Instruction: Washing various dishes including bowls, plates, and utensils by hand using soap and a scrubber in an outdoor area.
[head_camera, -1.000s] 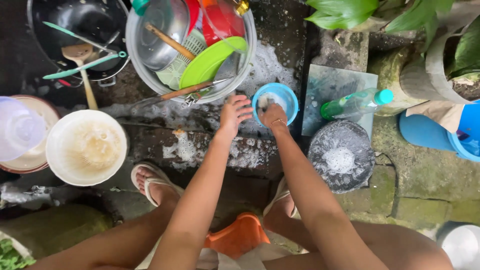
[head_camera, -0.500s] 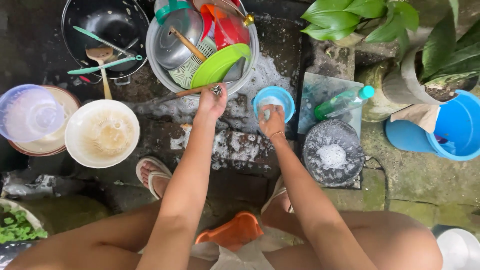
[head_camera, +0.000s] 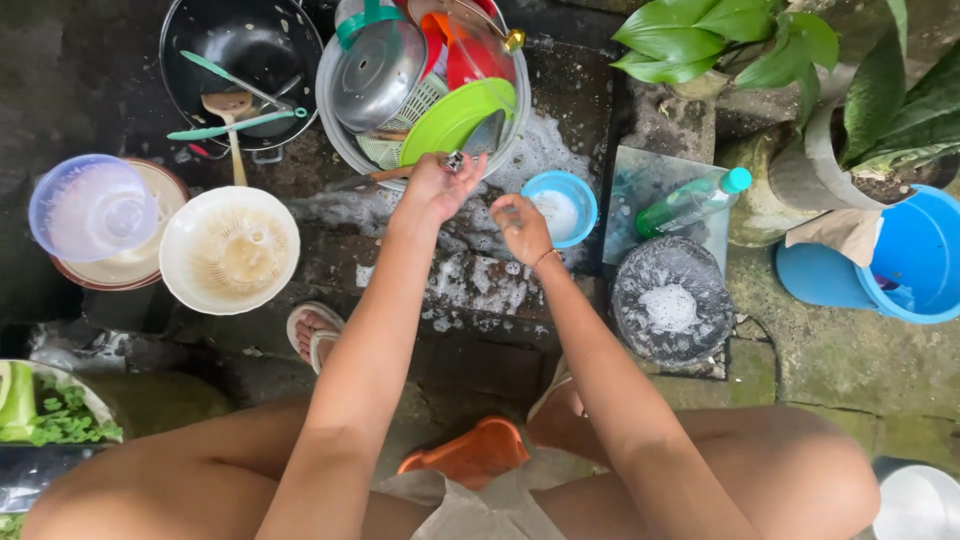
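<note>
Two bare hands meet over soapy ground just below a grey basin of washed dishes, upper middle of the frame.

The left hand (head_camera: 432, 190) has its fingers closed around a small metal utensil (head_camera: 455, 160) whose wooden handle (head_camera: 392, 172) lies across the rim of the round grey metal basin (head_camera: 338, 125), which holds a steel lid, a lime-green plastic plate (head_camera: 452, 118) and red containers. The right hand (head_camera: 520, 225) sits just beside it, fingers curled narrow around something too small to tell, next to the small blue plastic bowl of foamy water (head_camera: 560, 208). Right of the bowl lie a green-capped clear bottle (head_camera: 690, 202) and a round dark foam-covered lid (head_camera: 668, 305). At left stand a cream ribbed plastic bowl (head_camera: 230, 250) and a black wok (head_camera: 240, 60) with spatulas.
</note>
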